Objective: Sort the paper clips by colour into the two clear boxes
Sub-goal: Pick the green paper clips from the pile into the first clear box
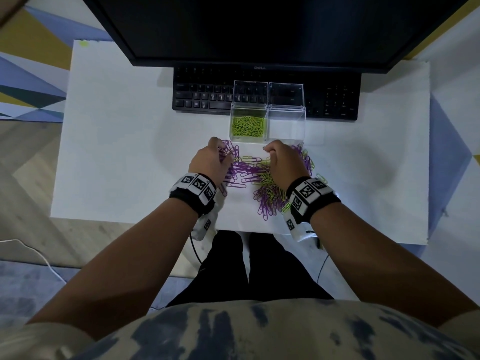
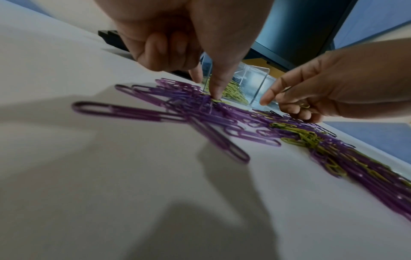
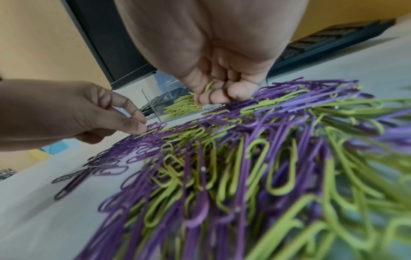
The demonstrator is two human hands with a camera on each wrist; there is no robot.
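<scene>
A mixed pile of purple and green paper clips (image 1: 262,178) lies on the white table (image 1: 117,152), in front of two clear boxes. The left box (image 1: 248,111) holds green clips (image 1: 248,127); the right box (image 1: 285,126) looks empty. My left hand (image 2: 209,88) reaches down into the purple side of the pile, thumb and forefinger pinching a green clip (image 2: 217,100), the other fingers curled. My right hand (image 3: 213,98) hovers over the pile's right side, its fingers curled round green clips (image 3: 209,86). Both hands are just short of the boxes.
A black keyboard (image 1: 207,97) lies right behind the boxes, whose open lids lean back over it. A dark monitor (image 1: 259,29) stands above it. The table's near edge (image 1: 155,224) is close to my wrists.
</scene>
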